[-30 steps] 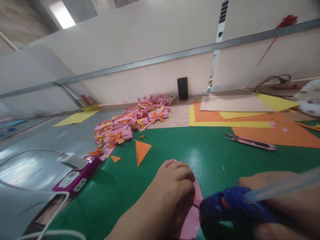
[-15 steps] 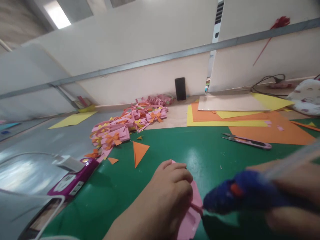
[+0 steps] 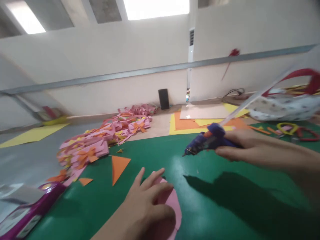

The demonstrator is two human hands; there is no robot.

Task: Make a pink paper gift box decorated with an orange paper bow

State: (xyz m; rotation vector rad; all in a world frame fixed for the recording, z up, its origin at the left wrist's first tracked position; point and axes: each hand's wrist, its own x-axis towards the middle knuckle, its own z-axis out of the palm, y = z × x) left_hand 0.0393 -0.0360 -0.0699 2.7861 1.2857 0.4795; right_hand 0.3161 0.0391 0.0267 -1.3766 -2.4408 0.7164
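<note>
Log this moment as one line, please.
left hand: over pink paper | right hand: holding blue glue gun above green surface | orange triangle: lying left of pink paper

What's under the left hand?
Pink paper shows beneath the left hand, along its right edge, on the green tabletop. The part covered by palm and fingers cannot be seen.

the blue, pistol-shaped glue gun (image 3: 213, 139) is held in the right hand (image 3: 246, 146), raised above the green tabletop (image 3: 97, 206), nozzle angled down and left. a long, translucent glue stick (image 3: 252, 99) extends from its rear. the pink, angular-edged paper piece (image 3: 176, 205) sits under the left hand (image 3: 147, 200), partly covered.
</note>
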